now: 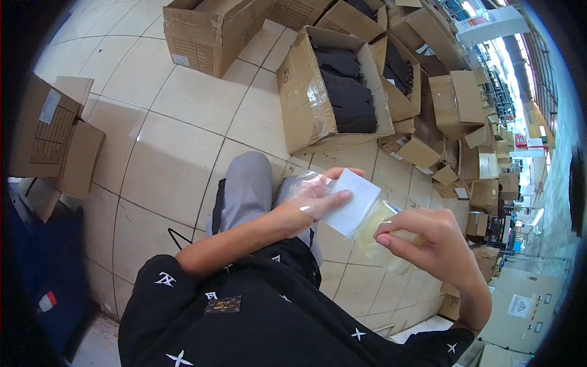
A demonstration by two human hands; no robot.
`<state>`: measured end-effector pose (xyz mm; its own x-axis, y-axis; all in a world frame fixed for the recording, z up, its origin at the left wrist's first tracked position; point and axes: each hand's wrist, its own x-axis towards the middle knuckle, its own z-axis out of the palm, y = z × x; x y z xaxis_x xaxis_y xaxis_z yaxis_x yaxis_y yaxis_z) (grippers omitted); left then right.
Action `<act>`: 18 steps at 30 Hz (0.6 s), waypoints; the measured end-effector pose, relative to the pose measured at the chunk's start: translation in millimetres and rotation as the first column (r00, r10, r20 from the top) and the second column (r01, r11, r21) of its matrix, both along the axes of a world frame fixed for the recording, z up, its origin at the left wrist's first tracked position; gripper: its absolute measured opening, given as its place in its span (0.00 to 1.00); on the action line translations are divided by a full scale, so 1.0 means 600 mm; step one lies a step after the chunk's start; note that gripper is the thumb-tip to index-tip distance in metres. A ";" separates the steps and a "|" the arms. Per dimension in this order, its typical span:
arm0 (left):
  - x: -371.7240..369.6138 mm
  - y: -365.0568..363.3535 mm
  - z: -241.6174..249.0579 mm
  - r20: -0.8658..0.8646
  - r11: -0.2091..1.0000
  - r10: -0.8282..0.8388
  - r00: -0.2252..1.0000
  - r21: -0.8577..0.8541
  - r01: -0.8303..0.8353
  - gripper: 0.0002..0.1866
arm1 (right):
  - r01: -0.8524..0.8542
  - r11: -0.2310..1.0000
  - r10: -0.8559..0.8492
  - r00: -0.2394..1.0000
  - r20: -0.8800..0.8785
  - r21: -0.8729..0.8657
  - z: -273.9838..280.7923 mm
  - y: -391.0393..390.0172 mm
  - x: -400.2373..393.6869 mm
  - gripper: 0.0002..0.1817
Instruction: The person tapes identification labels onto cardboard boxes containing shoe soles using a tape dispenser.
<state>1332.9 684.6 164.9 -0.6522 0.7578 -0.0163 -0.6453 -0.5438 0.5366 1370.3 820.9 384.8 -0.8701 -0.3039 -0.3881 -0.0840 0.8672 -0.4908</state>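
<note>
My left hand (315, 199) holds a small stack of white paper cards or a folded leaflet (356, 199), thumb pressed on top. Crinkled clear plastic (306, 183) lies around its fingers and wrist. Just to the right, my right hand (422, 235) is closed in a pinch on a thin yellowish see-through plastic bag (373, 229), whose edge comes up against the white paper. A small blue-and-white tip (391, 208) shows by the right index finger; its kind cannot be made out. Both hands are above my lap.
An open carton (299, 92) packed with dark flat pieces (345, 92) stands on the tiled floor (177, 134) ahead. More cartons pile up to the right, and another carton (43, 128) is at the left. A grey cabinet (513, 300) stands at lower right.
</note>
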 end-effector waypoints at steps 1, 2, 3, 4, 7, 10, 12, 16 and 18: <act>0.001 -0.001 -0.005 0.061 1.000 0.003 0.998 0.018 -0.004 0.26 | 0.003 1.000 -0.003 1.000 -0.015 0.003 -0.003 0.002 0.003 0.06; 0.002 -0.006 -0.008 0.096 1.000 0.007 0.995 0.024 -0.010 0.25 | 0.006 1.000 -0.006 1.000 -0.030 0.008 -0.005 0.005 0.005 0.06; 0.000 -0.012 -0.008 0.130 0.999 0.012 0.991 0.031 -0.016 0.25 | -0.005 1.000 0.005 0.998 -0.063 0.004 -0.010 0.010 0.004 0.06; -0.001 -0.015 -0.006 0.165 0.999 0.016 0.986 0.036 -0.022 0.25 | -0.015 1.000 0.015 0.995 -0.096 0.001 -0.015 0.016 0.005 0.06; -0.002 -0.017 0.004 0.099 1.000 0.018 0.995 -0.001 -0.018 0.25 | -0.064 0.998 0.065 0.989 -0.134 0.010 -0.028 0.023 0.006 0.05; 0.002 -0.004 -0.004 0.012 0.998 0.049 0.999 -0.030 -0.049 0.24 | -0.116 0.993 0.119 0.985 -0.122 0.036 -0.030 0.024 0.006 0.05; -0.002 -0.006 -0.005 0.033 0.996 0.022 0.999 -0.088 -0.019 0.24 | -0.143 0.989 0.147 0.981 -0.126 0.040 -0.030 0.026 0.006 0.05; -0.007 -0.009 -0.021 -0.103 0.993 0.016 0.995 -0.118 -0.028 0.23 | -0.153 0.988 0.155 0.979 -0.130 0.025 -0.029 0.026 0.012 0.05; -0.007 -0.005 -0.024 -0.132 0.991 0.049 0.990 -0.119 -0.065 0.23 | -0.157 0.987 0.160 0.980 -0.118 0.040 -0.031 0.026 0.015 0.05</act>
